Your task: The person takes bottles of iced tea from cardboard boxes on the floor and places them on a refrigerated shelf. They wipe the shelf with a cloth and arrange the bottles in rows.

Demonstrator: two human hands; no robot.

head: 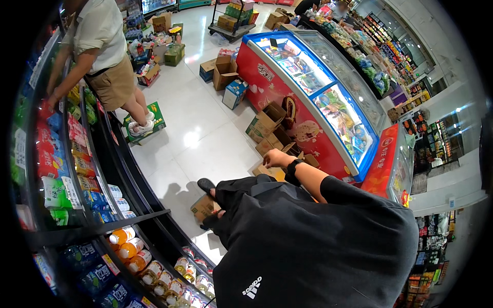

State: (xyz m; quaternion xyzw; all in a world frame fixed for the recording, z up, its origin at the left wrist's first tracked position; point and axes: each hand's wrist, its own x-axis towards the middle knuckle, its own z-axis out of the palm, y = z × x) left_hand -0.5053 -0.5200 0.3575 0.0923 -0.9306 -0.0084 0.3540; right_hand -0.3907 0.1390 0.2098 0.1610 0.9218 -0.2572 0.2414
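My right hand (275, 158), with a black watch on its wrist, is held out in front of the freezer. Its fingers are loosely bent and nothing shows in them. Beneath and beside it lie opened cardboard cartons (269, 119) along a red and blue chest freezer (277, 88). My left hand is out of view. A small carton (204, 208) lies by my feet. On the left, a shelf rack holds orange drink bottles (131, 247), several more bottles (163, 281), and packs of drinks (96, 271).
Another person (111, 57) stands on a green box (156, 129), reaching into the shelves. Cartons (225, 73) stand by the freezer's far end. Mixed goods and boxes (154, 50) lie on the floor further off, near a loaded platform trolley (233, 30). A second freezer (381, 165) is at right.
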